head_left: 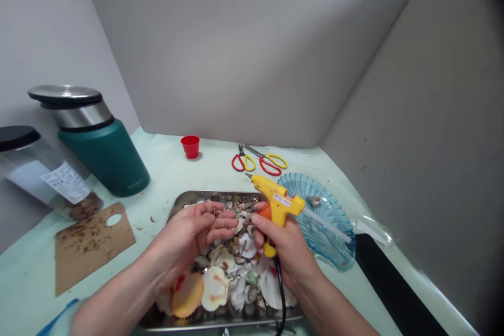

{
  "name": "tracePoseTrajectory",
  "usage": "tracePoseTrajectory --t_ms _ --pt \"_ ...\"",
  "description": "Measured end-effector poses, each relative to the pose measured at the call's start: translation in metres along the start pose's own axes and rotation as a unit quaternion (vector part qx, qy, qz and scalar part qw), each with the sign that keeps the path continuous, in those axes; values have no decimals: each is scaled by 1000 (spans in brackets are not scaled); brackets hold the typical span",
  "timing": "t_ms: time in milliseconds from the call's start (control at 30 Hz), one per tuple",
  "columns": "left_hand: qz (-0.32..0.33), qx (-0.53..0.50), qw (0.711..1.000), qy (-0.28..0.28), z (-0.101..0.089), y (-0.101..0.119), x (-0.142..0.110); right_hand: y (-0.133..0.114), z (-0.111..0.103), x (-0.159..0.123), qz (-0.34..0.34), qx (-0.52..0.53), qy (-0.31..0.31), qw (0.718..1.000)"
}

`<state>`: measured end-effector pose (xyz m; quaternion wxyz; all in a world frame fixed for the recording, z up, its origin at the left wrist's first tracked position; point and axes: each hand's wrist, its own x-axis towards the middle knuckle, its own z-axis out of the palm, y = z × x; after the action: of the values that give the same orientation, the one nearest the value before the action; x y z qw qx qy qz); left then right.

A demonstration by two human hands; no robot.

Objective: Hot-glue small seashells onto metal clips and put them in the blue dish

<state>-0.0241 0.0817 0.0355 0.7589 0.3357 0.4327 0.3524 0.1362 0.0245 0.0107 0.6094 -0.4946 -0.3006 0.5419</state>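
Observation:
My left hand (205,228) is turned partly palm up over a metal tray (173,203) of shells, fingers stretched out. A small striped shell (216,211) shows between its thumb and forefinger. In my right hand (285,239) is a yellow hot glue gun (280,202), its nozzle pointing up and left and a clear glue stick (326,224) jutting from its back. Another small spiral shell (247,222) appears by my right thumb tip; whether it is pinched there I cannot tell. Below lie an orange scallop shell (188,295) and a white one (214,287).
A blue shell-shaped dish (334,207) sits right of the tray. Behind are two pairs of scissors (244,161) and a red cup (190,147). At left stand a green bottle (106,155), a clear jar (47,173) and a brown board (94,244). The gun's black cord (282,294) crosses the tray.

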Motion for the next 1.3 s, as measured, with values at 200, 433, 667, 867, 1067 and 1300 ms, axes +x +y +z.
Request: tracePoseTrajectory --t_ms 200,433,667,867,1067,1300 --pt "-4 8 1000 -29 -2 2 -1 0 0 0 -6 5 2 1000" --pt "14 42 998 -37 -3 1 -2 -1 0 0 -11 7 5 1000" --pt "45 87 995 -36 -4 1 -6 1 0 1 -12 10 1 1000" --pt "27 68 996 -43 -8 -1 -3 0 0 1 -10 16 4 1000" --pt "-2 33 999 -7 0 -1 -8 0 1 1 -3 17 9 1000" --pt "20 98 995 20 3 -11 -8 0 1 0 2 17 2 1000"
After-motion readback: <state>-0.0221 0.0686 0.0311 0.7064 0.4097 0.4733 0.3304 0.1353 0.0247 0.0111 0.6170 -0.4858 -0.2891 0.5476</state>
